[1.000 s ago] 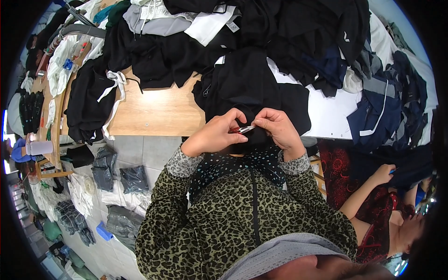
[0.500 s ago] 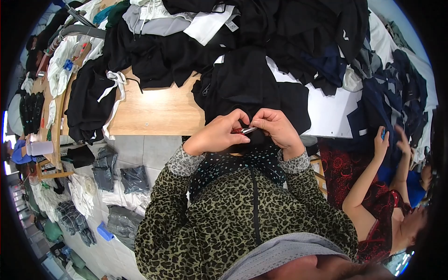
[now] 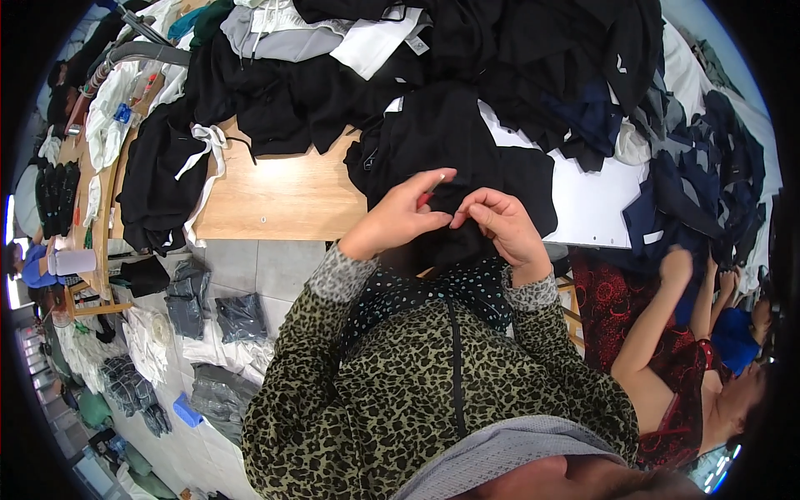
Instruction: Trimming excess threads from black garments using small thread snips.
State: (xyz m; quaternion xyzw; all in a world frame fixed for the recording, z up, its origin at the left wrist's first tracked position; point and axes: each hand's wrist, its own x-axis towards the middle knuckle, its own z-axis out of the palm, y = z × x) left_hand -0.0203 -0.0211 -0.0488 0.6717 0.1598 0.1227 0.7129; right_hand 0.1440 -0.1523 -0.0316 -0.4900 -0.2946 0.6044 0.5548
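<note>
Close finger work over the near edge of the black garment [image 3: 429, 137] looks to be the step in hand. That garment lies on the tabletop [image 3: 275, 196] directly in front of the person, and dark cloth hangs below its near edge toward the lap. The left hand [image 3: 390, 220] is over the garment's near left part, its fingers curled around a small red tool [image 3: 424, 199] (mostly hidden, so its exact kind is hard to tell), with the foremost fingers spread apart. The right hand [image 3: 507, 229] is over the garment's near right part, fingers bent and tips close together; whether they pinch a thread or cloth, I cannot tell.

As I judge it, the next move calls for a light, precise touch, the right fingers clear of the tool's tip and the black cloth unsnagged.

As for writing, beyond the garment's far edge a white tag [image 3: 417, 44] bears dark marks too small to read. Farther off, beyond the garment's far right, a small white mark [image 3: 619, 65] shows on black clothes [image 3: 575, 50]. No brand can be made out.
</note>
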